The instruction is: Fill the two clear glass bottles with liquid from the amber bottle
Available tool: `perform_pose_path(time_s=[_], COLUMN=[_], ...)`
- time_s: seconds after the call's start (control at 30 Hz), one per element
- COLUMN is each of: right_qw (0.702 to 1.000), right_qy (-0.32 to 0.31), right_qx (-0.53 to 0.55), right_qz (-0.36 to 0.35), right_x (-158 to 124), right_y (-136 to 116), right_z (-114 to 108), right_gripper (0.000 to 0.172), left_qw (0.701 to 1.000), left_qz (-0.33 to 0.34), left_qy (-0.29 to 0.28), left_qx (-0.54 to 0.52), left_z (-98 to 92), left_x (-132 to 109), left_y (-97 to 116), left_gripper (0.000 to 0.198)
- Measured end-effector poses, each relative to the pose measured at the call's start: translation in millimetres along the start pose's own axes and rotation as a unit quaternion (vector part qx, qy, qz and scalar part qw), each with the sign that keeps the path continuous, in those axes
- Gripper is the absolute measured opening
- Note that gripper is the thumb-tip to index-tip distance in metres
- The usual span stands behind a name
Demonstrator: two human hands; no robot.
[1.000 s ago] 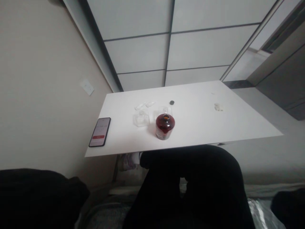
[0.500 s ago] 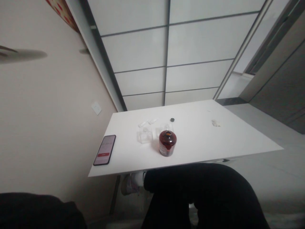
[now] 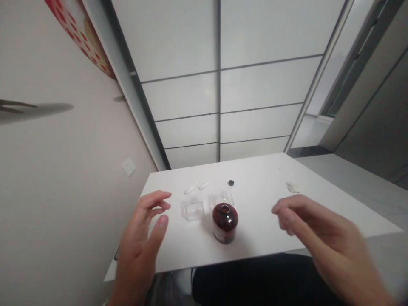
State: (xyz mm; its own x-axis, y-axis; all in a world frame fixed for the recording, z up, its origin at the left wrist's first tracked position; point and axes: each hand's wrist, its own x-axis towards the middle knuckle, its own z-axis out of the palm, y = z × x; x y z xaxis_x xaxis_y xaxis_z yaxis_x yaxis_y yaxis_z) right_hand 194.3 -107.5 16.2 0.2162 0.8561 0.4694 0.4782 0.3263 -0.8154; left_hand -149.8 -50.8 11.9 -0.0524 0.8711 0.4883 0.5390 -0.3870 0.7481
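Observation:
My left hand is raised over the left part of the white table, thumb and fingers apart and nothing between them. On the other side, my right hand hangs above the table with loosely bent fingers; I see nothing in it. Between the hands stands an upright dark red-brown glass bottle with an uncapped round mouth. Two small clear glass bottles stand behind and left of it, the right one partly hidden by it. Neither hand touches anything.
A small black cap lies behind the bottles, near two clear slender pieces. Crumpled whitish bits rest at the table's right. A phone is mostly hidden behind my left hand. A wall runs along the left.
Both my hands have come into view above the table. The view has tilted up, so the table sits lower in it. My left hand now covers most of the phone.

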Motion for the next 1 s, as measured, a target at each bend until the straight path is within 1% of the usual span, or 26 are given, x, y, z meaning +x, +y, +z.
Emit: perform_pose_path(time_s=[0.03,0.07,0.1,0.13,0.17,0.2,0.27,0.3,0.37,0.5,0.63,0.7,0.77,0.83,0.9,0.93,1.0], right_qw=[1.000,0.999,0.998,0.996,0.993,0.992,0.990,0.989,0.985,0.976,0.966,0.964,0.965,0.967,0.966,0.962,0.957], right_qy=[-0.009,-0.013,-0.005,-0.010,-0.020,-0.033,-0.062,-0.081,-0.120,-0.179,-0.214,-0.219,-0.210,-0.196,-0.192,-0.201,-0.209], right_qx=[0.020,0.039,0.050,0.055,0.062,0.066,0.070,0.074,0.080,0.096,0.122,0.133,0.136,0.141,0.162,0.180,0.198], right_qz=[0.007,0.022,0.047,0.073,0.096,0.103,0.105,0.102,0.094,0.081,0.077,0.077,0.081,0.083,0.066,0.045,0.011], right_x=[16.4,30.5,42.4,52.1,59.9,66.0,74.0,76.4,78.9,80.5,83.4,84.3,82.6,76.3,65.0,57.8,43.0], right_y=[5.2,14.9,28.4,44.6,61.9,78.8,107.0,117.1,129.8,138.7,140.6,139.0,136.2,133.1,130.9,130.3,129.3], right_z=[9.4,19.7,30.6,41.9,53.5,65.0,87.3,97.4,114.1,133.2,142.1,142.1,135.9,124.0,110.1,104.1,96.1], right_gripper=[0.038,0.040,0.040,0.041,0.041,0.043,0.043,0.044,0.046,0.046,0.046,0.047,0.049,0.050,0.054,0.059,0.079], left_qw=[1.000,0.999,0.998,0.996,0.993,0.989,0.982,0.978,0.971,0.963,0.964,0.965,0.968,0.970,0.970,0.971,0.970], left_qz=[-0.009,-0.017,-0.028,-0.038,-0.052,-0.062,-0.079,-0.087,-0.105,-0.118,-0.114,-0.108,-0.102,-0.100,-0.099,-0.099,-0.098], left_qy=[-0.012,-0.030,-0.050,-0.080,-0.108,-0.133,-0.173,-0.188,-0.215,-0.240,-0.239,-0.234,-0.226,-0.218,-0.215,-0.216,-0.219], left_qx=[-0.007,-0.006,-0.002,0.004,0.006,0.007,0.009,0.006,-0.005,-0.023,-0.041,-0.046,-0.047,-0.046,-0.044,-0.043,-0.038], left_z=[17.7,34.2,48.5,60.0,68.8,75.3,83.4,86.2,91.0,100.1,106.4,108.5,110.1,111.0,111.1,110.9,110.4], left_x=[0.5,1.7,3.3,5.3,7.5,9.9,15.1,17.9,23.9,33.6,36.7,36.5,35.9,35.1,34.4,34.2,33.9], left_y=[-10.2,-23.2,-38.2,-53.9,-68.8,-82.1,-101.0,-106.3,-111.0,-113.7,-123.8,-129.9,-134.6,-137.4,-138.3,-138.3,-138.0], left_gripper=[0.040,0.045,0.053,0.065,0.075,0.082,0.092,0.096,0.098,0.093,0.094,0.093,0.093,0.093,0.091,0.090,0.088])
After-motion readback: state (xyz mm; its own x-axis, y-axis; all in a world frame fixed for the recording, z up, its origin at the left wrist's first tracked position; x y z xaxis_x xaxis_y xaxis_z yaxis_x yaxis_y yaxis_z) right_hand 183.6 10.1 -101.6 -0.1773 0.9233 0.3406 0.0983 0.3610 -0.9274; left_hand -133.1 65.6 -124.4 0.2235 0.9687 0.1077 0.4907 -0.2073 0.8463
